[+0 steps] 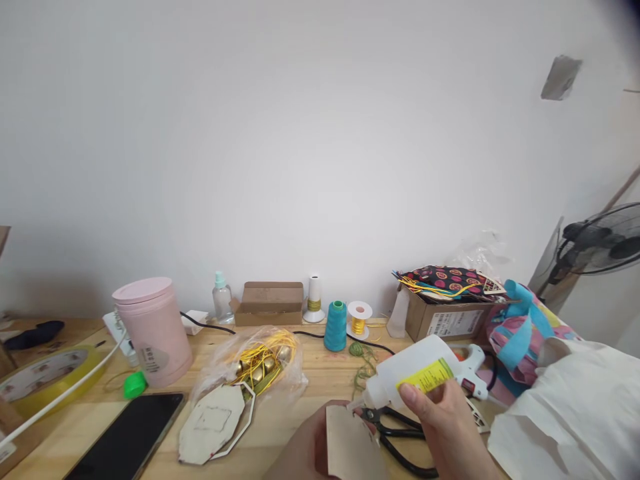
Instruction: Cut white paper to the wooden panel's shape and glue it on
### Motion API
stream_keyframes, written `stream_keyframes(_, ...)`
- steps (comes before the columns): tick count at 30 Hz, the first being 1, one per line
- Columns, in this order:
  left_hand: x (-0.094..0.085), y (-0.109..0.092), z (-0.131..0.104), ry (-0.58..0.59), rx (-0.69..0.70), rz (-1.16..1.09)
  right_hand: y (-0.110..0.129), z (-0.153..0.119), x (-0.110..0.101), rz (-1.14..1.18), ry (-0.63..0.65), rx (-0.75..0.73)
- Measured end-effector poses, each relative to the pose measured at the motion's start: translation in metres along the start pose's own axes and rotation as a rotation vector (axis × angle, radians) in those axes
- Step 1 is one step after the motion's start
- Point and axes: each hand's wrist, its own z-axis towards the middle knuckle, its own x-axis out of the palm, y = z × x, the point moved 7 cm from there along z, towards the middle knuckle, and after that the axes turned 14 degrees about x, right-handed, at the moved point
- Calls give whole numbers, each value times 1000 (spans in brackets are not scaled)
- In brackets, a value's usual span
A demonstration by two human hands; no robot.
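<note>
My right hand (450, 423) grips a white squeeze bottle (415, 363) with a yellow label, which looks like a glue bottle. It is tilted, its nozzle down at the upper edge of a beige flat piece (353, 443). My left hand (313, 443) is closed around that piece at the bottom of the view; most of its fingers are hidden behind it. Black-handled scissors (400, 433) lie just beyond, between the two hands. To the left rest a cream octagonal panel (213, 423) and a thin white octagonal frame (247, 423).
A clear bag (287, 387) holds brass bells and yellow cord. Behind stand a teal thread spool (336, 327), a yellow thread spool (359, 323) and a small box (270, 303). A phone (130, 437) and pink canister (155, 333) are left; a glue gun (470, 373) and white cloth (575, 407) right.
</note>
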Motion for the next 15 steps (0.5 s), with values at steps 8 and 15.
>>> stream_keyframes(8,-8,16,-3,-48,-53,61,0,-1,1,12,-18,18)
stream_keyframes(15,2,-2,-3,-1,-65,51,-1,0,2,18,0,27)
